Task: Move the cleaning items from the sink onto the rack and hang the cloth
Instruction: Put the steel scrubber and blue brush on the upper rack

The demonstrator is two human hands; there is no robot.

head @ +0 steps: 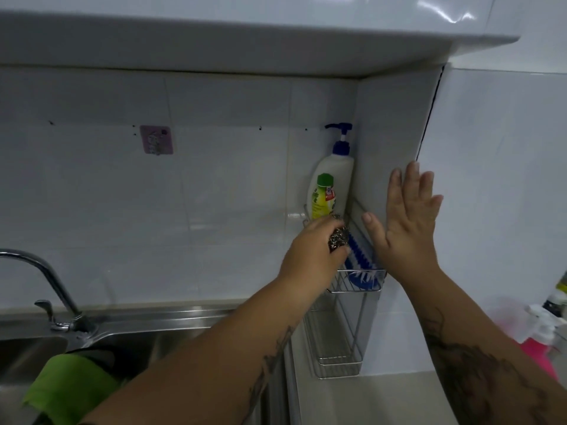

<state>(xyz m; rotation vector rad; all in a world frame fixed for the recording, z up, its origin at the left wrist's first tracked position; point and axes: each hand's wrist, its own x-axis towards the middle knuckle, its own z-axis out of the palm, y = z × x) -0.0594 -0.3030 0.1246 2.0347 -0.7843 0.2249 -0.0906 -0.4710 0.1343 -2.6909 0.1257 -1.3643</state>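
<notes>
**Scourer reaches the rack**

Green cloth (70, 384) lies in the sink (159, 335). Left hand (313, 250) clutches the steel scourer (339, 237) over the wire rack (356, 289); right hand (408, 222), fingers spread and holding nothing, is flat on the tile. Blue brush (359, 262) sits inside, bottles behind.

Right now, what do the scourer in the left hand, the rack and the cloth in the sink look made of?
The scourer in the left hand looks like coiled steel wire: a dark, glinting tangle. The rack appears to be chromed or stainless wire, thin bright rods with shiny highlights. The cloth looks like soft green fabric, matte and folded, possibly microfibre; the weave is too blurred to tell.
</notes>
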